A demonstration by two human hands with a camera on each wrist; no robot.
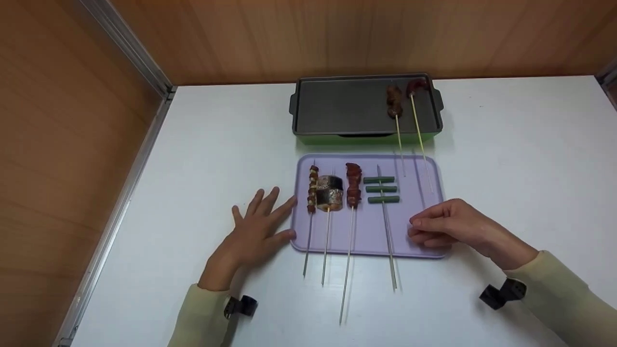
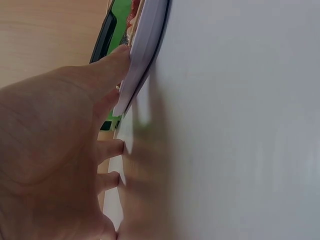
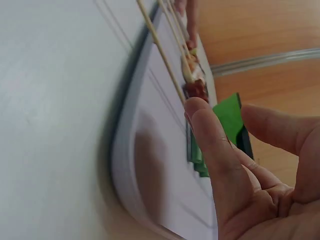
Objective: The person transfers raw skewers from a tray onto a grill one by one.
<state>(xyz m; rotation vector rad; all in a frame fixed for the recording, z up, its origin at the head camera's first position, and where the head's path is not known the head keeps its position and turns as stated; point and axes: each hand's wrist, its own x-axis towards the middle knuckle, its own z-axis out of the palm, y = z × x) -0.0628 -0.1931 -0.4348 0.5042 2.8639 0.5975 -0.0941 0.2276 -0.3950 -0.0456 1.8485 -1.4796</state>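
My left hand [image 1: 251, 236] is spread beside the lilac tray [image 1: 366, 243], its thumb and index fingertip right at the tray's left rim. Over the tray's lower right corner hovers my right hand [image 1: 446, 226], fingers loosely bent and nothing between them; the right wrist view shows its thumb apart from the fingers. Four kinds of skewer lie side by side on the tray: a thin one with small mixed pieces [image 1: 313, 189], a fish skewer [image 1: 329, 193], a red meat skewer [image 1: 354, 185] and a green bean skewer [image 1: 382, 189], the closest to my right hand.
Behind the tray stands a green-sided grill with a dark top [image 1: 342, 108]. At its right end lie a brown meat skewer [image 1: 394, 102] and a skewer with a curled dark red piece [image 1: 415, 87], sticks reaching over the tray. Wooden panels [image 1: 289, 43] border the white table [image 1: 202, 144].
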